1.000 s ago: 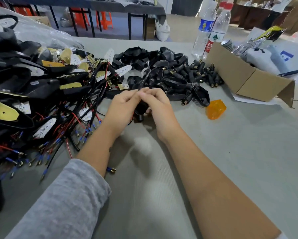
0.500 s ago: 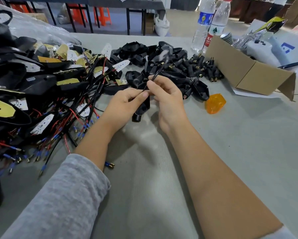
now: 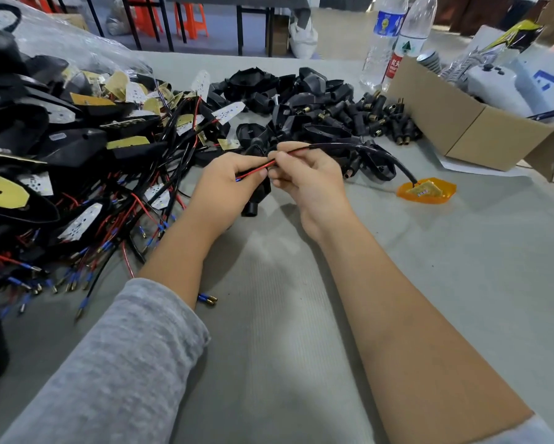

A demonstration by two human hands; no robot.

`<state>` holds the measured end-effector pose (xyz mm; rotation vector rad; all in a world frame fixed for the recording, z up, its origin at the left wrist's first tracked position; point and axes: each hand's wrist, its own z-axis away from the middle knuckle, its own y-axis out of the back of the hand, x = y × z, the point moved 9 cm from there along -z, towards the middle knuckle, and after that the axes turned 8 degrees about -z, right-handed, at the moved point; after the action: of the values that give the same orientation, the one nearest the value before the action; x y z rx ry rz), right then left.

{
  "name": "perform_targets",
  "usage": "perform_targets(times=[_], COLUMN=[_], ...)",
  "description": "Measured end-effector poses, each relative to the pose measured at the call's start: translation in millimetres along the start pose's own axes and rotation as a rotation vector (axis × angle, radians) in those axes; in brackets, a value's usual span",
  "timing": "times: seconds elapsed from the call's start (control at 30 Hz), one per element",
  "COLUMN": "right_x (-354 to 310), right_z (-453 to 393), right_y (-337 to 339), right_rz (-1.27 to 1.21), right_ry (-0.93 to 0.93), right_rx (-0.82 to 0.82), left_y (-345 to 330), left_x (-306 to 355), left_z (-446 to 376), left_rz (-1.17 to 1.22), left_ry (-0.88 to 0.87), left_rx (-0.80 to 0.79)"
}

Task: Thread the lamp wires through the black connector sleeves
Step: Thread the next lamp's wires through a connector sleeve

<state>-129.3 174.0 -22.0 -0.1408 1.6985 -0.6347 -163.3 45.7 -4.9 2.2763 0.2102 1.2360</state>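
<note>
Pinching red-black wire (image 3: 259,167), black sleeve (image 3: 257,197) below.

Assembly workshop; heaps of wired lamp boards (image 3: 77,149) and black connector sleeves (image 3: 359,116) on grey worktable (image 3: 461,283)

Just left of the orange lamp lens (image 3: 427,190), the right hand (image 3: 307,184) pinches the red and black wires (image 3: 288,152). The left hand (image 3: 227,187) grips a black connector sleeve (image 3: 259,195), wire tips seemingly at its fingertips.
</note>
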Motion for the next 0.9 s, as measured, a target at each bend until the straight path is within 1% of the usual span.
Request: perform_targets(times=[0.07,0.13,0.27,0.33,0.47,0.53,0.6,0.67,0.7,0.9], right_x=[0.3,-0.8,-2.7,-4.5,-7.5,-7.0,-7.0,-7.3,-7.1,-4.6], right_z=[2.0,2.7,1.2,0.8,0.9,0.7,0.0,-0.5,-0.5,1.1], right_y=[-4.9,-3.9,7.2,12.5,15.2,14.0,13.1,12.5,12.0,1.9], right_rz=[0.096,0.144,0.069,0.025,-0.004,0.017,0.050,0.073,0.077,0.092], right_ry=[0.016,0.035,0.054,0.065,0.092,0.102,0.116,0.123,0.122,0.098], right_rx=[-0.040,-0.025,0.093,0.144,0.168,0.165,0.159,0.153,0.146,0.069], left_y=[-0.9,-2.1,-0.8,-0.7,-0.4,-1.7,-0.3,5.0,6.2,0.9], left_x=[2.8,4.5,-12.9,-16.7,-16.7,-24.7,-35.7,-41.9,-42.7,-33.5], left_z=[0.3,-1.2,-3.2,-3.3,-3.9,-3.3,-0.8,-0.3,-0.7,-3.2], left_rz=[-0.016,-0.050,-0.068,0.035,0.271,0.402,0.473,0.452,0.438,0.341], left_ry=[-0.025,-0.036,0.117,0.134,0.122,0.196,0.292,0.340,0.349,0.308], left_rx=[-0.004,-0.008,-0.006,-0.018,-0.026,0.010,0.087,0.160,0.170,0.088])
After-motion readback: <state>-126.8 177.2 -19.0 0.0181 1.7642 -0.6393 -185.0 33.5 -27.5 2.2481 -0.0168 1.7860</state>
